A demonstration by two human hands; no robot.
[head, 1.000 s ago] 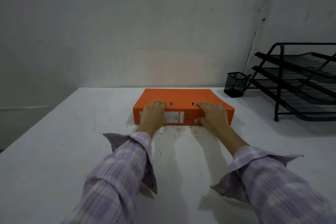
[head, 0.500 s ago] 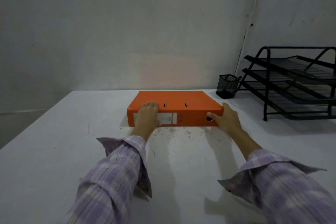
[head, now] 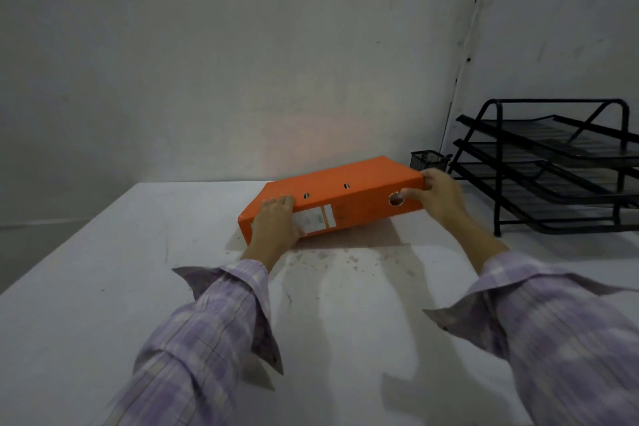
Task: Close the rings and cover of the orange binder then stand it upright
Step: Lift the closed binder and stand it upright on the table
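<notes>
orange binder [head: 345,197] at far edge of worktop [head: 103,287]: right end now raised | right hand [head: 439,197] grips it, thumb perhaps in hole | left hand [head: 276,221] clamps low end | uprighting begun

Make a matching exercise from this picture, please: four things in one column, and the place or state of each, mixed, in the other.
Things:
1. binder
2. left hand
3. right hand
4. cup

Places or states:
a. grips the raised end
b. tilted, one end raised
c. holds the low end, by the label
d. behind the binder, beside the rack

Pairs: 1-b, 2-c, 3-a, 4-d
</notes>
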